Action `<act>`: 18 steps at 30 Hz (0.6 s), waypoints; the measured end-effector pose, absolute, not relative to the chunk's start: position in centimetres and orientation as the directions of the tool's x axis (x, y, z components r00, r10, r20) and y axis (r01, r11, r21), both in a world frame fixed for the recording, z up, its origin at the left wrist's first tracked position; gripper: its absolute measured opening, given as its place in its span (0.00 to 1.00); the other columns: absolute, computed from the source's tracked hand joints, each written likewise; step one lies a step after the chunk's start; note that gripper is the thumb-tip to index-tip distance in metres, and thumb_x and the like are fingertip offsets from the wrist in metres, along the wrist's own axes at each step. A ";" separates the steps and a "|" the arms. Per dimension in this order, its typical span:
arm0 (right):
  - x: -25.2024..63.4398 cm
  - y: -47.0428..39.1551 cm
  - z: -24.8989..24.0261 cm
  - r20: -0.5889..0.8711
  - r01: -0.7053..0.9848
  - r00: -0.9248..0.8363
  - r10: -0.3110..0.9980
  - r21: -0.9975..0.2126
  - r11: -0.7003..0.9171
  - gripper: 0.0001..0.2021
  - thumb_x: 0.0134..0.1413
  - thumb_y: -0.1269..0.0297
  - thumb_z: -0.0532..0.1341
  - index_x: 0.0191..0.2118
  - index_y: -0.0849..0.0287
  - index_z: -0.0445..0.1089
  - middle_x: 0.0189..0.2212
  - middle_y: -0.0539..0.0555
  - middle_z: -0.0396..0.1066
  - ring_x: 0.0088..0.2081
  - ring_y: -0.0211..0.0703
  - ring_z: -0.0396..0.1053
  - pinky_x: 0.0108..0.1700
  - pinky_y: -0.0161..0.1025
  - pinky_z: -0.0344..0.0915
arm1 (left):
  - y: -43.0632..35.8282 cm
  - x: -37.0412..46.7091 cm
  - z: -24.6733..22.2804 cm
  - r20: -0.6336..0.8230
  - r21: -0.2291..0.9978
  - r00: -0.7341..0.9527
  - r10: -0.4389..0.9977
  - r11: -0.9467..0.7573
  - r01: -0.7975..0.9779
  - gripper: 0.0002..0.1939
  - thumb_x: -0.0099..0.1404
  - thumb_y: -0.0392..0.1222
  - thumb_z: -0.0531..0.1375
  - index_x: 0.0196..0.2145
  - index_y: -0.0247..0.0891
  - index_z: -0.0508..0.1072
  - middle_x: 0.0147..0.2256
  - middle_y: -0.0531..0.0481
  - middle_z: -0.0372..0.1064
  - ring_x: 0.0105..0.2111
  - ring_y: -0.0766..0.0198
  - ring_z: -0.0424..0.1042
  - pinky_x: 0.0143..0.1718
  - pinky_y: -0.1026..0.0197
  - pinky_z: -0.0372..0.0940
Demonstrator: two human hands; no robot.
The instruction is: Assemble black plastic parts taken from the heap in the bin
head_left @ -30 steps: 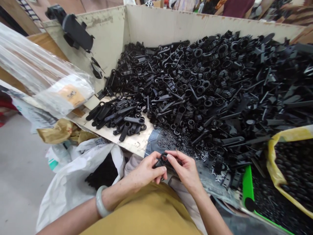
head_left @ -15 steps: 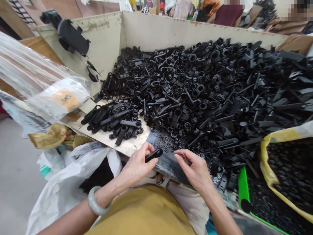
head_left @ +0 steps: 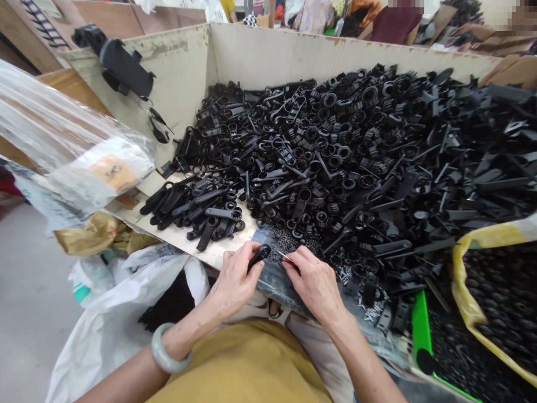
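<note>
My left hand (head_left: pixel 235 275) is closed around a black plastic handle (head_left: pixel 258 256), its rounded end pointing up and away from me. Just right of it, my right hand (head_left: pixel 314 281) pinches a thin shiny metal piece (head_left: pixel 283 255); its exact kind is too small to tell. The two hands are close together but apart, over the dark work surface (head_left: pixel 272 285) at the front edge. Beyond the fingers lie many tiny black parts (head_left: pixel 289 242). A pile of similar black handles (head_left: pixel 201 204) rests on the pale board to the left.
A big heap of black plastic parts (head_left: pixel 319 145) fills the pale-walled bin (head_left: pixel 268 53). Small silvery screws or pins (head_left: pixel 372 310) lie right of my right hand, near a green-edged container (head_left: pixel 420 324) and a yellow-rimmed sack (head_left: pixel 464 280). A white sack (head_left: pixel 104 324) hangs open at left.
My right hand has moved left, nearer the left hand, and the thin metal piece now shows in its fingertips. The handle in my left hand has turned to point more upward.
</note>
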State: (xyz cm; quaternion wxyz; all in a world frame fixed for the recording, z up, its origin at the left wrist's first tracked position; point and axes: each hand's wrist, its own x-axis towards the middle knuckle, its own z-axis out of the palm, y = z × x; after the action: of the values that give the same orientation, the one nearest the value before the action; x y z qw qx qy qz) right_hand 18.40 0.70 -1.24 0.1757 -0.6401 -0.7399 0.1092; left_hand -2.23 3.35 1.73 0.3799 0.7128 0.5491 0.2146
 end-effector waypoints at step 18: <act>18.2 -5.3 -2.5 0.340 0.850 -0.124 0.932 -0.448 0.277 0.16 0.76 0.66 0.50 0.39 0.57 0.73 0.31 0.52 0.73 0.28 0.37 0.74 0.30 0.33 0.60 | 5.8 1.5 -1.3 0.143 0.420 0.615 0.776 -0.610 0.672 0.06 0.64 0.33 0.63 0.31 0.42 0.77 0.24 0.52 0.73 0.33 0.55 0.71 0.43 0.50 0.51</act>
State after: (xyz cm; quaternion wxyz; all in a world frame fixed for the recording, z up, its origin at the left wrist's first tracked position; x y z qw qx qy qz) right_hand 18.22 -5.29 -2.53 0.2854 -0.5971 -0.7463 0.0716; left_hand 1.50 5.79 -1.27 0.1645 0.8833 0.4097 0.1575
